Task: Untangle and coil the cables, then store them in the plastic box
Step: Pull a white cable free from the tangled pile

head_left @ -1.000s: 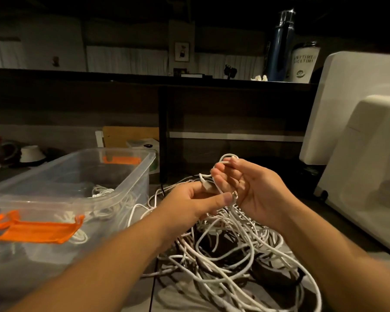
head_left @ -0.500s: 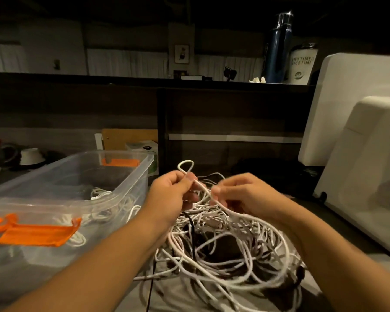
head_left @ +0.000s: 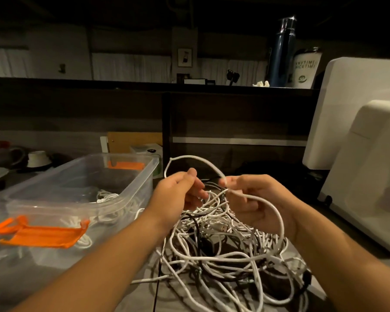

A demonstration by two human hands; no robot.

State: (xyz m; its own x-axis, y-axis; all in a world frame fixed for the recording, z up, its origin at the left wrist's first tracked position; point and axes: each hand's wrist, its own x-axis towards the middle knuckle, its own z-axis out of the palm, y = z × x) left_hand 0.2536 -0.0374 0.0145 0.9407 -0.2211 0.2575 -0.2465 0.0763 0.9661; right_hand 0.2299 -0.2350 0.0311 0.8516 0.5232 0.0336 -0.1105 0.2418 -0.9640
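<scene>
Cables (head_left: 225,248) — judged light, limp, snag-prone; tangled on the table (head_left: 142,300) beside the plastic box (head_left: 131,199), one strand (head_left: 196,156) pinched by left hand (head_left: 178,194) and right hand (head_left: 257,203) — best taken near a free end.

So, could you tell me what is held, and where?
A white cable: the left hand and right hand each pinch one end of its raised loop.

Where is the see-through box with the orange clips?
The box sits on the left of the head view, right beside the left hand and the tangled white cables.
</scene>
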